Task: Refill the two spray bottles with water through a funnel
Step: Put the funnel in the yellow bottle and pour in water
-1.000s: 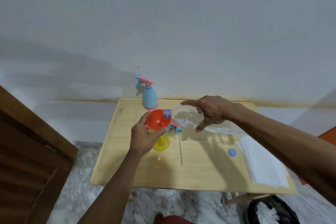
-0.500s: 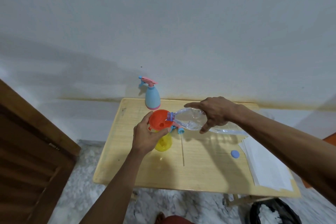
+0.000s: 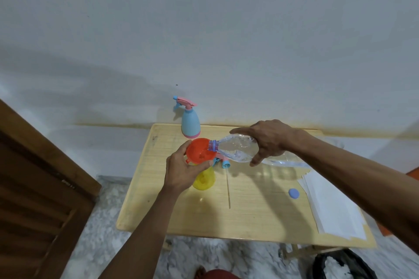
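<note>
My left hand (image 3: pixel 181 171) grips the rim of an orange funnel (image 3: pixel 198 150) that sits in the neck of a yellow spray bottle (image 3: pixel 204 180). My right hand (image 3: pixel 268 140) holds a clear plastic water bottle (image 3: pixel 235 148) tipped almost flat, with its mouth over the funnel's bowl. A blue spray bottle (image 3: pixel 190 124) with a pink trigger head stands upright at the back of the wooden table (image 3: pixel 249 215). Behind the funnel lies a detached pink and blue spray head (image 3: pixel 223 162) with its thin tube along the table.
A small blue cap (image 3: pixel 294 193) lies on the table's right part, next to a stack of white paper (image 3: pixel 333 206) at the right edge. A wooden door (image 3: pixel 38 192) stands at the left. A black bin (image 3: pixel 340 265) sits on the floor, lower right.
The water bottle's mouth has moved over the funnel's rim and the bottle has tipped a little further. My left hand has stayed on the funnel.
</note>
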